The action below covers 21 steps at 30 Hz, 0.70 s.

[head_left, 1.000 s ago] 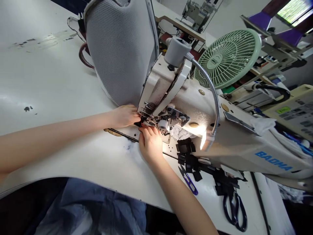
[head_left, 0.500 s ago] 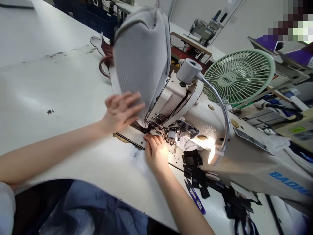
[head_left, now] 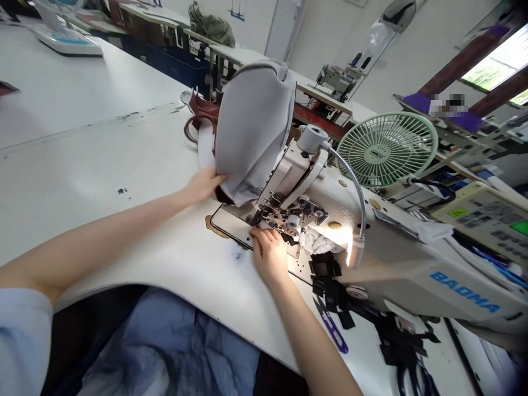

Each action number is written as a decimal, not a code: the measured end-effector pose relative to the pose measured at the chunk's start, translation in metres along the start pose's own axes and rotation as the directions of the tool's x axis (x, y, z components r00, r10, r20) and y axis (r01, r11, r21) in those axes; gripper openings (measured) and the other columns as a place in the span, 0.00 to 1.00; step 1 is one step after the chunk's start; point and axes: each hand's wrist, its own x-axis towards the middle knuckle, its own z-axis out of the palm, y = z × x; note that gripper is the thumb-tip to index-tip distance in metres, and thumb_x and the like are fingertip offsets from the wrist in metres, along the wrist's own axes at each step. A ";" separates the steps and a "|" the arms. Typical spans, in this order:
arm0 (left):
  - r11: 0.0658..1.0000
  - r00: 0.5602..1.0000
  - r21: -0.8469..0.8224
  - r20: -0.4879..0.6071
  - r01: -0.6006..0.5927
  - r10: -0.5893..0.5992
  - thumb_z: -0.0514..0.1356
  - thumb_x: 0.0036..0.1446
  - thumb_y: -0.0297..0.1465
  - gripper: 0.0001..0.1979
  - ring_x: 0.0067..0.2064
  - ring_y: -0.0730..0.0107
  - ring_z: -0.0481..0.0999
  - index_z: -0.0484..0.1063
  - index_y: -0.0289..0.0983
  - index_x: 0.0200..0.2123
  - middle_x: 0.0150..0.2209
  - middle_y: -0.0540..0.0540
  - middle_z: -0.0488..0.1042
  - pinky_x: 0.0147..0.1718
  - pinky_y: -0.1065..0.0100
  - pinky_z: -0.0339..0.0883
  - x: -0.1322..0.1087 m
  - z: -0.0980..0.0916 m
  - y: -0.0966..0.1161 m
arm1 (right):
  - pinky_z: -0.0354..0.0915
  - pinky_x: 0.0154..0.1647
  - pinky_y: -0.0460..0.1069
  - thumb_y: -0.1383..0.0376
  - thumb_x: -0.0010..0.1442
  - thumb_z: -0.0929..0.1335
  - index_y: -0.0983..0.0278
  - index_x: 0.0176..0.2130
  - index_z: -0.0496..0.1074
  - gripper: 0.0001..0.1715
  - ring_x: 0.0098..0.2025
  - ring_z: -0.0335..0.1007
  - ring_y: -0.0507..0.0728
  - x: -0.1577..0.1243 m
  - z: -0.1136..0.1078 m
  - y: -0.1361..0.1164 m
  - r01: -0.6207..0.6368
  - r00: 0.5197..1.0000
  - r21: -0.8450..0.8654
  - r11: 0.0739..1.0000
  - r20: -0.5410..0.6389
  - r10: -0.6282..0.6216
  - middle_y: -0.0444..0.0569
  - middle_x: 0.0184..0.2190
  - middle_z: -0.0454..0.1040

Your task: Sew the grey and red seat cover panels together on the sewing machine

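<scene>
A grey fabric bag (head_left: 256,121) with reddish-brown straps (head_left: 198,124) stands behind the needle area of a white sewing machine (head_left: 412,275). My left hand (head_left: 203,185) is closed on the bag's lower left edge, its fingers partly hidden behind the fabric. Close in front of the presser foot (head_left: 264,212), my right hand (head_left: 270,254) rests on the machine bed with fingers bent and together. Whatever lies under those fingertips is hidden. The machine's lamp (head_left: 355,250) shines to the right of this hand.
Several black fabric tabs (head_left: 325,267) and purple-handled thread snips (head_left: 333,329) lie right of my right forearm. Behind the machine stands a green fan (head_left: 383,151). A control panel (head_left: 490,214) is at the right. The white tabletop (head_left: 103,220) stretches leftward.
My left hand was spread in front of the bag and has closed on its lower edge. The bag's lower end has shifted left, away from the needle. My right hand stays by the presser foot.
</scene>
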 end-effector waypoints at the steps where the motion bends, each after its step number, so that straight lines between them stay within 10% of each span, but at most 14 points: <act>1: 1.000 0.998 -0.004 -0.063 0.023 -0.023 0.53 0.56 0.46 0.22 0.41 0.52 0.75 0.76 0.34 0.36 0.35 0.43 0.78 0.44 0.57 0.69 0.000 -0.022 -0.005 | 0.71 0.49 0.56 0.73 0.65 0.62 0.64 0.46 0.77 0.17 0.46 0.73 0.60 0.000 0.000 0.000 0.009 1.000 0.000 1.000 -0.002 -0.009 0.53 0.44 0.80; 8: 0.997 0.916 0.074 -0.396 -0.034 0.061 0.54 0.59 0.50 0.25 0.39 0.64 0.69 0.73 0.32 0.40 0.36 0.46 0.73 0.47 0.60 0.67 -0.041 -0.173 -0.010 | 0.71 0.48 0.58 0.71 0.66 0.61 0.64 0.51 0.74 0.18 0.45 0.73 0.61 0.004 -0.001 -0.002 0.112 0.994 -0.003 0.994 -0.007 -0.112 0.53 0.43 0.80; 11: 0.982 0.999 0.184 0.005 -0.035 0.034 0.57 0.54 0.52 0.23 0.34 0.64 0.71 0.74 0.36 0.31 0.30 0.48 0.75 0.41 0.64 0.67 -0.074 -0.189 -0.015 | 0.71 0.48 0.59 0.71 0.67 0.60 0.61 0.54 0.70 0.19 0.47 0.74 0.61 0.007 -0.005 -0.009 0.166 0.985 0.045 0.985 -0.065 -0.163 0.54 0.47 0.78; 13: 0.962 0.931 0.268 0.361 -0.053 -0.050 0.55 0.56 0.50 0.21 0.32 0.62 0.73 0.75 0.39 0.29 0.30 0.48 0.77 0.35 0.66 0.65 -0.094 -0.185 -0.021 | 0.71 0.49 0.60 0.71 0.66 0.60 0.58 0.52 0.69 0.18 0.49 0.74 0.62 0.015 -0.012 -0.022 0.191 0.965 0.095 0.977 -0.203 -0.168 0.54 0.47 0.77; 16: 0.969 0.790 0.247 0.598 -0.022 -0.135 0.56 0.58 0.44 0.16 0.32 0.63 0.74 0.77 0.41 0.29 0.32 0.48 0.79 0.32 0.69 0.64 -0.119 -0.179 -0.025 | 0.72 0.46 0.60 0.71 0.64 0.61 0.57 0.46 0.70 0.15 0.46 0.74 0.62 0.043 -0.027 -0.055 0.244 0.923 0.147 0.958 -0.338 -0.183 0.53 0.41 0.76; 19: 0.984 0.626 0.080 0.762 0.161 -0.165 0.55 0.61 0.47 0.19 0.32 0.63 0.76 0.79 0.41 0.35 0.32 0.46 0.79 0.29 0.69 0.66 -0.134 -0.186 -0.021 | 0.71 0.46 0.58 0.72 0.64 0.60 0.58 0.42 0.71 0.15 0.44 0.74 0.61 0.094 -0.032 -0.103 0.310 0.951 0.159 0.937 -0.071 -0.302 0.53 0.39 0.76; 21: 0.976 0.630 -0.002 0.764 0.219 -0.140 0.51 0.64 0.50 0.23 0.31 0.63 0.76 0.78 0.41 0.41 0.33 0.45 0.79 0.28 0.68 0.68 -0.138 -0.192 -0.020 | 0.70 0.46 0.56 0.72 0.63 0.60 0.59 0.41 0.73 0.15 0.43 0.74 0.59 0.130 -0.017 -0.138 0.366 0.893 0.163 0.916 0.218 -0.395 0.51 0.38 0.77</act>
